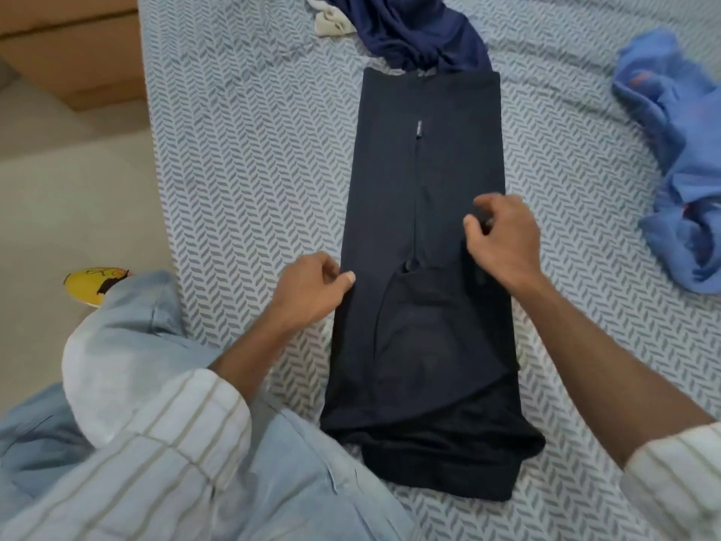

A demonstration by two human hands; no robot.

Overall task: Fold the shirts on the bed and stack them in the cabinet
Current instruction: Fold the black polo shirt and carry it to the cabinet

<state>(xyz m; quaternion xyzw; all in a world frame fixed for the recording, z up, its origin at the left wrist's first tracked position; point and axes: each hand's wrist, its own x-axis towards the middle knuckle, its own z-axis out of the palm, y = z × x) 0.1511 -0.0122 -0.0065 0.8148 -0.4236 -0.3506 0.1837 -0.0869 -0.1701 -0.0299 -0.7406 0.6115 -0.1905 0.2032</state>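
Folding: a black shirt (423, 236) lies as a long narrow strip of smooth knit on the bed (242, 158), its sheet printed in grey chevrons.
Left hand (312, 290): fingers curled, thumb touching the strip's left edge.
Right hand (503, 244): thumb and fingers pinching fabric near the right edge.
Beyond: crumpled navy shirt (413, 29), rumpled blue shirt (679, 158).
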